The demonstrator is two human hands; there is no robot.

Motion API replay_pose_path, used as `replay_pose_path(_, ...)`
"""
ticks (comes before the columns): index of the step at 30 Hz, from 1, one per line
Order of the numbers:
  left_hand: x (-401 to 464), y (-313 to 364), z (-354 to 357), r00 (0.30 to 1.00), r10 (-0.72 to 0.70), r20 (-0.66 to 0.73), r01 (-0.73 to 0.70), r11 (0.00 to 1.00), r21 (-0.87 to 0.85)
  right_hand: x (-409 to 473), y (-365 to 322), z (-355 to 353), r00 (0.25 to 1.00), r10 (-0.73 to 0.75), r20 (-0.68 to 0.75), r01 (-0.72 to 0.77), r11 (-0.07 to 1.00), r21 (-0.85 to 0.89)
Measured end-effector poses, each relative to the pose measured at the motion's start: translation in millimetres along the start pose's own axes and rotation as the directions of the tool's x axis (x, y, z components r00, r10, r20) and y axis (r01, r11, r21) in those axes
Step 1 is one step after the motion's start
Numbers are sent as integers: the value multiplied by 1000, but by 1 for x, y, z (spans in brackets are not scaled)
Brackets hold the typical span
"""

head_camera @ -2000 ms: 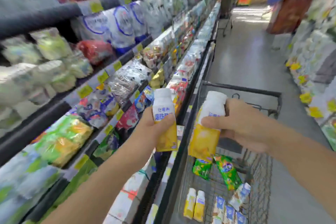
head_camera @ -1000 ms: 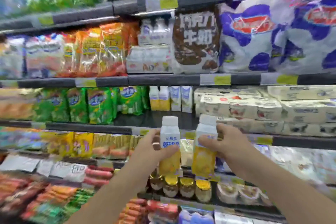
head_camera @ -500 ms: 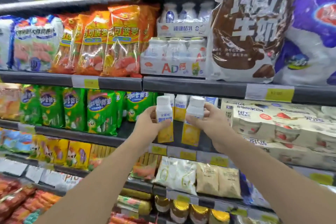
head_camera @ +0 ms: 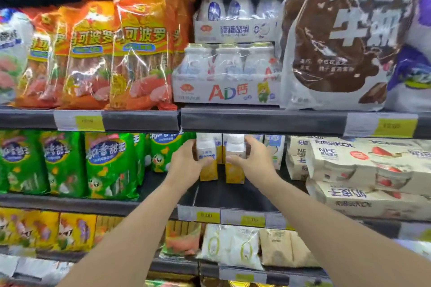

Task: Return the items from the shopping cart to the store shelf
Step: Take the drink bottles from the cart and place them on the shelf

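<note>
Both hands reaching into a store shelf (head_camera: 233, 200), left hand (head_camera: 186, 165) gripping one yellow-and-white bottle (head_camera: 208, 171), right hand (head_camera: 251, 161) gripping a second bottle (head_camera: 234, 173) just beside it, green snack bags (head_camera: 107, 165) to their left, cream cartons (head_camera: 363, 170) to their right

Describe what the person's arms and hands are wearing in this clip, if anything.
Nothing shows on either. The left hand and right hand are bare, with no gloves, rings or watch visible. Both forearms are bare to the picture's edge; no sleeve shows.
</note>
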State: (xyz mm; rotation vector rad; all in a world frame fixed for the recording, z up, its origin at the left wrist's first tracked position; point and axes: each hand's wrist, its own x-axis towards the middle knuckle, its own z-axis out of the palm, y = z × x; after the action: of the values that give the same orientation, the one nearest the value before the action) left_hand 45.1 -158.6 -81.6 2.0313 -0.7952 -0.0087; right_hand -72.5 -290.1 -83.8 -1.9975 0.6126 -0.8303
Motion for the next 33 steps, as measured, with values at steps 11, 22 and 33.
replay_pose_path(11, 3, -15, -3, 986, 21, 167, -52, 982, 183, -16, 16, 13, 989, 141, -50, -144, 987, -70)
replay_pose_path(22, -1, -16, -4, 974, 35, 226, -58, 994, 97, -21, 7, 17, 971, 231, -59, -236, 965, -117)
replay_pose_path(33, -64, 6, -54, 780, 186, 597, -331, 933, 143, -67, -19, -30, 972, 229, 49, -214, 955, -204)
